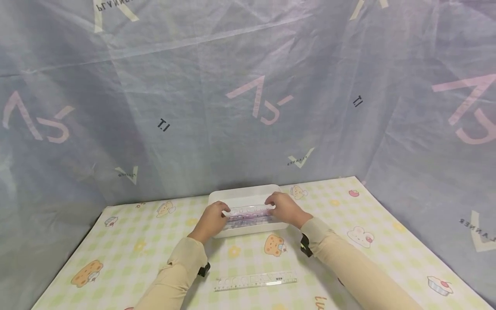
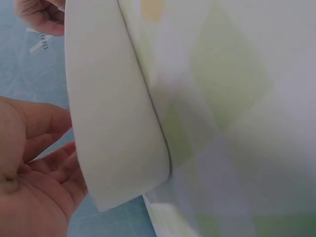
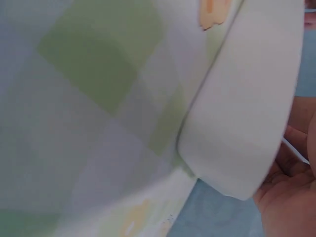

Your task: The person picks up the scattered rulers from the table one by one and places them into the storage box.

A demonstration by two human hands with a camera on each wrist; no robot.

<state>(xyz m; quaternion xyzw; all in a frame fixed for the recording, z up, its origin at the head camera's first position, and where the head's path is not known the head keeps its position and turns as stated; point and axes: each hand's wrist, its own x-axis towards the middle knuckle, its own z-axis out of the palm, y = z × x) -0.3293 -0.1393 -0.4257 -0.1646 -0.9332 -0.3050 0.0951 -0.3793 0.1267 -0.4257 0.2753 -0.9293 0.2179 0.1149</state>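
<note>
My left hand [image 1: 214, 218] and right hand [image 1: 287, 208] pinch the two ends of a clear ruler [image 1: 249, 210] over a white box [image 1: 244, 197]. Below that ruler, purplish see-through strips that look like rulers [image 1: 248, 223] lie in the box. In the left wrist view the box's outer wall [image 2: 111, 108] hides the fingertips of my left hand [image 2: 37, 163]. The right wrist view likewise has the wall [image 3: 242, 108] in front of part of my right hand [image 3: 291, 182]. Nearer to me, another clear ruler [image 1: 255, 280] with cut-out shapes lies flat on the cloth.
A green-and-white checked tablecloth [image 1: 147, 258] with cartoon prints covers the table. Grey-blue fabric [image 1: 201, 142] hangs behind the table and at both sides, close behind the box. Dark bands [image 1: 305, 245] sit at the wrists.
</note>
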